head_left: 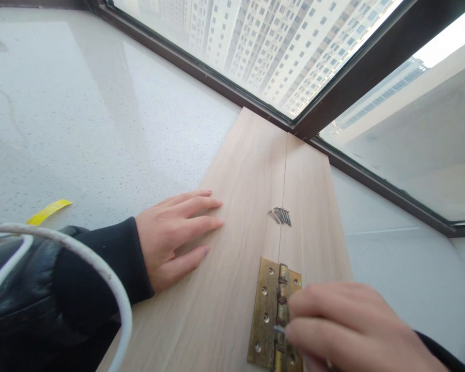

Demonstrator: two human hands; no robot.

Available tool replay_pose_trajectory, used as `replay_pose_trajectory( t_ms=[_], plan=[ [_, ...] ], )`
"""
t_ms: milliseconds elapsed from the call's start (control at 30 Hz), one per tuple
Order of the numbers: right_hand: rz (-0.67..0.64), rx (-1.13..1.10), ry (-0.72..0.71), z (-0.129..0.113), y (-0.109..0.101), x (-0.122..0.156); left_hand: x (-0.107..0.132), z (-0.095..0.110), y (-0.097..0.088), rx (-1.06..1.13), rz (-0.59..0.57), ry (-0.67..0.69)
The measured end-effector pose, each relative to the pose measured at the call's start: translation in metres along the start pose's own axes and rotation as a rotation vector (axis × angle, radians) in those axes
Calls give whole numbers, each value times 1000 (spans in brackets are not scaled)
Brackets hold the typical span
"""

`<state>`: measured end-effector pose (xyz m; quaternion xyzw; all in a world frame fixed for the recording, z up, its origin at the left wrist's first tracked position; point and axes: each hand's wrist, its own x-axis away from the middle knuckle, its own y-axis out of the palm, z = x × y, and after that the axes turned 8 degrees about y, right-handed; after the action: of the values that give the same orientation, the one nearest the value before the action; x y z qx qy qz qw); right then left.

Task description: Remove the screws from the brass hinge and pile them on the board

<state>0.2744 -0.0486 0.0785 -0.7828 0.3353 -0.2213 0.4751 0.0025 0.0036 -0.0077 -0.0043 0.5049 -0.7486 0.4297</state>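
Brass hinge (273, 315) under right hand (356, 330) pinching screw (279, 328); no writing legible.

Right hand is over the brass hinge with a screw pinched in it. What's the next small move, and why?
Probably tip the screw held in the right hand into the nearest open hole in the brass hinge. The hinge lies flat across the seam of the two wooden boards, its visible holes look empty, and the left hand presses flat on the left board. Spare screws lie further up the seam.

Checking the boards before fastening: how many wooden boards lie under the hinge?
2: the wider left board under the left hand, and the narrower right board; the brass hinge spans their seam.
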Motion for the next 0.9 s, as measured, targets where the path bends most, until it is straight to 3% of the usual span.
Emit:
replay_pose_trajectory(
  t_ms=[133,233,333,433,633,900],
  plan=[
    [91,-37,508,50,-28,-5,-1,0,0,3,-6,-2],
    [88,-8,681,89,-37,-14,-1,-1,0,3,-4,-5],
    [62,-33,751,110,-34,-23,-1,0,0,2,-11,-5],
    [51,-69,770,114,-27,-31,-1,0,0,3,-17,-9],
    [125,-200,806,108,-24,-34,-1,2,0,8,-6,-17],
    [131,-340,860,89,-19,-25,0,1,-1,13,-9,-12]
  ],
)
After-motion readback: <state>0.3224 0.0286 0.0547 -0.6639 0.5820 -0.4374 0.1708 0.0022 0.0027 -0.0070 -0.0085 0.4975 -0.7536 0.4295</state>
